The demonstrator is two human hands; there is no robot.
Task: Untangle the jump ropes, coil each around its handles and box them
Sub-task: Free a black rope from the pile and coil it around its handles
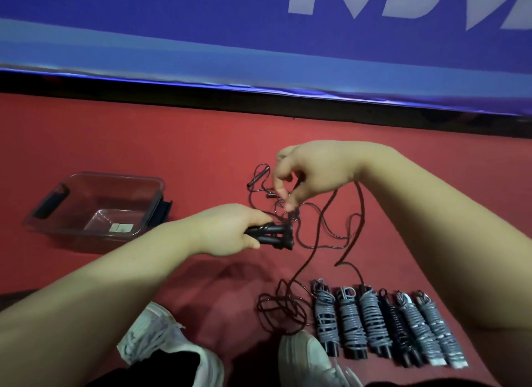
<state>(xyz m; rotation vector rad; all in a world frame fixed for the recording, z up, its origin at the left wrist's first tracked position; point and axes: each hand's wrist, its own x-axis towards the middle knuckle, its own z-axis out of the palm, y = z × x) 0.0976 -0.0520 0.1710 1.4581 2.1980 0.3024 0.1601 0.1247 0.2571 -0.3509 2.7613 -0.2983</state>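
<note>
Left grip (227, 231) clasps paired black plastic handles (276, 235). Right grip (311, 172) pinches their thin dark cord (363, 211), whose slack could snag the far loose black-handled rope (257, 177).

Box (121, 177): on the floor (144, 145), far left.
Handles (273, 234): centre, right of the box.
Loose rope (363, 211): trailing from centre to a heap beside the coiled ropes (371, 323).
Coiled ropes: rowed side by side, near right.

Left hand (227, 232) curled gripping, arm extended; right hand (309, 175) raised, fingertips (288, 204) pinching downward.
</note>
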